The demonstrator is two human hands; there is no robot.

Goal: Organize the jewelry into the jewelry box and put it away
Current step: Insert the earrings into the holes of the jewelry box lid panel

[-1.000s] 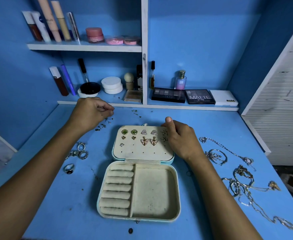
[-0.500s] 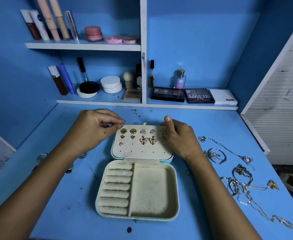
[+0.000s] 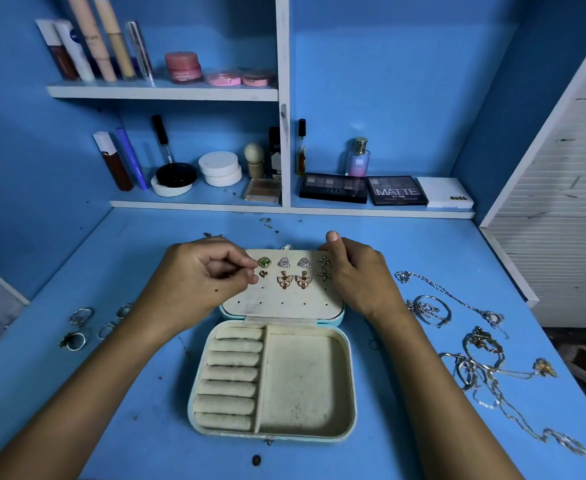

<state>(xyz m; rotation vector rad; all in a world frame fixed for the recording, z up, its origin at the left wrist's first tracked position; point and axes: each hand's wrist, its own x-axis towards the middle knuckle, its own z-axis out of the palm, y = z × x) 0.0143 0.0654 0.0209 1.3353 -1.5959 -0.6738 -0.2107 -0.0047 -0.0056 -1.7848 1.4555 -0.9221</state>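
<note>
- While both of my forearms reach in from the near edge, the closest thing I see is the jewelry box (image 3: 305, 382), lying open on the blue table (image 3: 405, 244): a rounded-corner tray with a pale blue shell and a cream, velvety lining that looks a little soiled.
- Its left side holds a column of soft padded ring rolls (image 3: 231, 375); its right side is one plain flat compartment.
- Bare blue tabletop runs in front of the box and down both of its sides.
- Left of the box, several metal rings (image 3: 77, 327) lie loose; to the right, a tangle of thin chains and bangles (image 3: 475, 358) spreads toward the table's right edge.
- Hinged flat behind the tray is the lid panel (image 3: 284, 299), cream and dotted with small holes, carrying earrings (image 3: 295, 271): a green stone, a heart, two triangles, two butterflies, two starfish.
- My left hand (image 3: 198, 282) has its fingers curled in, thumb and forefinger pinched together at the panel's left edge beside the green stone; what they pinch is too small to tell.
- My right hand (image 3: 357, 271) grips the panel's far right corner, thumb on top.
- Beyond, white shelves (image 3: 163, 92) hold cosmetic tubes, jars and palettes.
</note>
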